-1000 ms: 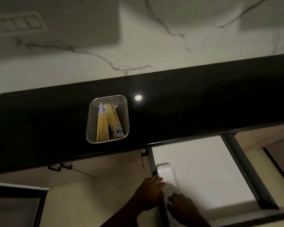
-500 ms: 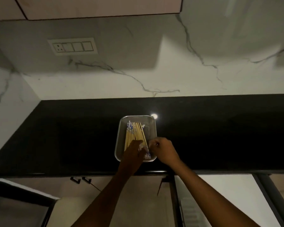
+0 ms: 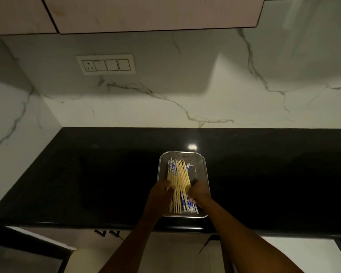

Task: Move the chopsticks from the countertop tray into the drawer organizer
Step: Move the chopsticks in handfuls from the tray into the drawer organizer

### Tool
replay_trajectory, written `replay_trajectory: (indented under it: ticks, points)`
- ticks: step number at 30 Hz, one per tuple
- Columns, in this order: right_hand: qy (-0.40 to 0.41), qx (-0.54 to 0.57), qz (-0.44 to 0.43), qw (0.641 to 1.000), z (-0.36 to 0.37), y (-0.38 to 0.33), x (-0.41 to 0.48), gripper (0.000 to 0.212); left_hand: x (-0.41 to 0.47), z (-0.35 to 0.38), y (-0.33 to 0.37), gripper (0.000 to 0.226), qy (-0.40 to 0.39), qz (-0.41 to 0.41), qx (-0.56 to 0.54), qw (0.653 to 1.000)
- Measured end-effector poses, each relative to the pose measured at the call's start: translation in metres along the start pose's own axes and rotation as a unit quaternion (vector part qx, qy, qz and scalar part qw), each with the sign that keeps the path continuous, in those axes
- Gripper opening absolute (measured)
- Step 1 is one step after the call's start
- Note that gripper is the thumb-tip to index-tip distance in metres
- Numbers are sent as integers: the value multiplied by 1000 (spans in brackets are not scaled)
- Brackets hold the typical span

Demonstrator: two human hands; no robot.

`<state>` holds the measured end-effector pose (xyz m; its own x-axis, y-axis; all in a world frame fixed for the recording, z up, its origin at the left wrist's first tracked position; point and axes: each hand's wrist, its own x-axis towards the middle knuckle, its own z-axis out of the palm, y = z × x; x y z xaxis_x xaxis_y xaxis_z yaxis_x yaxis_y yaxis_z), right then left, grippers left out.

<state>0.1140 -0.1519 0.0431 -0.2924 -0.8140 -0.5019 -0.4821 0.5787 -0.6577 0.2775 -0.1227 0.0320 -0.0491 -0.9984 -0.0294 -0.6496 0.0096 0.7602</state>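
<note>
The chopsticks [image 3: 178,182] are a loose bundle of pale yellow sticks with blue-and-white patterned ends, some of those ends at the far side of the bundle and others at the near side. They lie in a shallow metal mesh tray [image 3: 203,168] just below the middle of the frame, their long axis running from the tray's near edge toward the wall, fanned slightly so the far tips spread apart. The left hand [image 3: 159,196] comes in from the lower centre and rests against the left side of the bundle, fingers curled in against the sticks; whether it has closed on any of them cannot be told. The right hand [image 3: 198,193] comes in from the lower right and is curled over the sticks on the bundle's right side, knuckles up, its grip hidden beneath it. The tray sits near the front edge of a glossy black countertop [image 3: 87,180] that carries a small bright reflection just beyond the tray. Behind it rises a white marble-veined wall [image 3: 165,107] with a switch plate [image 3: 106,64] in the upper left, and pale cabinets [image 3: 146,12] cross the top of the frame. The room is dim.
</note>
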Motion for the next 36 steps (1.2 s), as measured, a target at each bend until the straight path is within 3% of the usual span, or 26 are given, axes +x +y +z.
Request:
replay_trajectory:
  ticks: [3, 7, 9, 11, 14, 16, 20, 23, 26, 30, 33, 36]
  points:
    - [14, 38, -11, 999, -10, 0, -3, 9, 2, -6, 0, 23, -2, -16, -22, 1000]
    - [-49, 174, -64, 981, -28, -2, -25, 23, 12, -10, 15, 21, -54, -46, -121, 990]
    - [-65, 188, -102, 975, -34, -4, -39, 19, 15, -11, 30, 20, -106, -69, -284, 951]
    - [-58, 184, -169, 967, -40, -9, -52, 10, 14, -15, 47, 33, -116, -130, -400, 900]
    - [11, 124, -319, 940, -49, -13, -62, 10, 17, -27, 54, 69, -158, -234, -486, 827]
    - [59, 41, -381, 922, -55, -15, -63, 17, 17, -40, 55, 70, -242, -257, -484, 801]
    - [94, -116, -455, 878, -59, -17, -61, 26, 14, -57, 60, 60, -327, -223, -395, 829]
    - [64, -125, -499, 855, -48, -16, -57, 29, 10, -59, 58, 47, -326, -206, -351, 853]
    - [2, -78, -474, 877, -34, -16, -50, 31, 6, -56, 53, 20, -285, -187, -308, 888]
    - [2, 13, -336, 942, -15, -14, -31, 32, 4, -60, 45, 22, -237, -223, -309, 893]
    - [37, -74, -176, 981, -2, -7, -12, 13, 3, -63, 39, 18, -201, -261, -310, 892]
    - [24, -123, -99, 987, 8, 1, -2, 5, 1, -62, 34, 21, -166, -284, -314, 890]
